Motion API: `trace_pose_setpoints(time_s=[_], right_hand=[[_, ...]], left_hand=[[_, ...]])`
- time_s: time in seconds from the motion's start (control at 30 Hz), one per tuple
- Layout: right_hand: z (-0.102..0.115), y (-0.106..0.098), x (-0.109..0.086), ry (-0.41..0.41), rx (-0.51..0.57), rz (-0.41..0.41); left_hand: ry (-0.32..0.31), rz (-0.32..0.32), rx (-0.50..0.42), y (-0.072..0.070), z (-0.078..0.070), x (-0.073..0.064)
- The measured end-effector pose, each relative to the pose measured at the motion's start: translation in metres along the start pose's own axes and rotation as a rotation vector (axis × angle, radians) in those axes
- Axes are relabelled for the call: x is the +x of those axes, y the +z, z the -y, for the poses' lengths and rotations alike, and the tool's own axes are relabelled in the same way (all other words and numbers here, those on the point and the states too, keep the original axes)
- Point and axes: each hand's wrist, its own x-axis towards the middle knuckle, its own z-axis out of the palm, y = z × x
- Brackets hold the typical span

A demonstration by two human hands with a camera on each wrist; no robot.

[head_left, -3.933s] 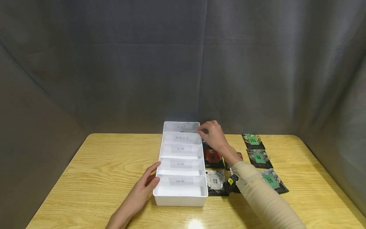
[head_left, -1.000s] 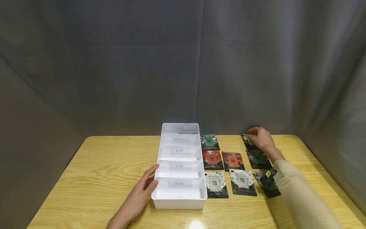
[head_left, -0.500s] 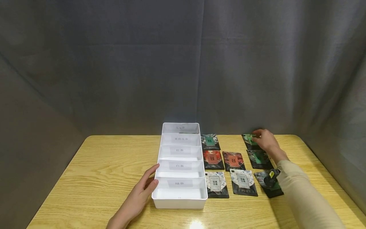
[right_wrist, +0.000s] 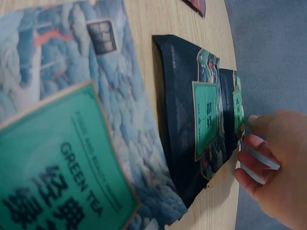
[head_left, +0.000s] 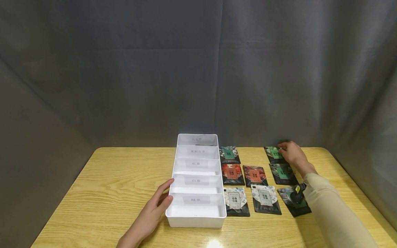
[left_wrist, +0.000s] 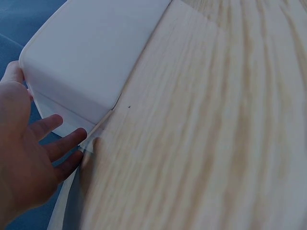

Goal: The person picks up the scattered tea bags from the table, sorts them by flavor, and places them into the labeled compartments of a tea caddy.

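Note:
A white divided box (head_left: 196,221) with several labelled compartments stands mid-table. My left hand (head_left: 152,210) rests against its left side near the front, fingers loosely extended; the left wrist view shows a fingertip at the rim and the other fingers (left_wrist: 65,145) beside the wall. At the back right, my right hand (head_left: 294,154) pinches the right edge of a green-labelled tea packet (head_left: 274,153) lying on the table. In the right wrist view, thumb and forefinger meet at that packet's edge (right_wrist: 238,108). The thin top edge of a dark packet (head_left: 204,145) shows in the rearmost compartment.
Nearer me on the right lie two more green-labelled tea packets (head_left: 283,174). Two red packets (head_left: 255,175), two white-labelled packets (head_left: 265,199) and a teal-labelled packet (head_left: 229,154) lie beside the box. A dark grey curtain (head_left: 198,69) hangs behind the wooden table (head_left: 124,179).
My right hand has gone from the box's rearmost compartment to the back-right tea packet, then shifted slightly right to its edge. The left hand has stayed on the box's side.

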Motion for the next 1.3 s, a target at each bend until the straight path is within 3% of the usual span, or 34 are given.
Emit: trace_pose_setpoints(time_s=[0.27,0.53,1.0,1.3], right_hand=[[-0.008,0.001,0.0,-0.056,-0.054,-0.013],[-0.014,0.002,0.002,-0.041,-0.083,0.009],[-0.019,0.001,0.004,-0.049,-0.025,-0.006],[-0.016,0.004,0.001,0.027,-0.017,-0.073]], left_hand=[[0.004,0.002,0.0,0.0,0.001,0.0],[0.003,0.002,0.0,0.001,0.001,-0.001],[0.021,0.01,-0.003,-0.001,0.001,-0.002],[0.022,0.002,0.01,-0.001,0.001,-0.002]])
